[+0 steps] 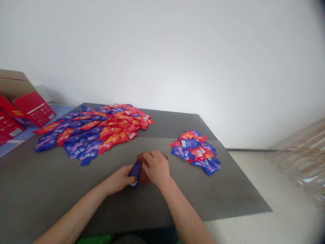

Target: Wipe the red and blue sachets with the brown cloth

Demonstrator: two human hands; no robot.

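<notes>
Near the front middle of the grey table, my left hand [124, 177] is closed on a blue sachet [135, 171], thumb low on it. Close beside it is my right hand [156, 166], its fingers curled down over a dark red sachet [144, 178]. The two sachets touch or overlap between my hands; slight blur and the fingers hide where one ends. Ahead and to the left spreads a large heap of red and blue sachets [119, 123]. A smaller pile of the same sachets [196, 151] lies to the right of my right hand.
The grey table [203, 200] has its right edge beyond the small pile, with pale floor below. Open red cardboard boxes [34, 106] stand at the far left on a blue surface [59, 110]. A white wall [162, 61] rises behind. A blurred wooden rack [302, 149] is at far right.
</notes>
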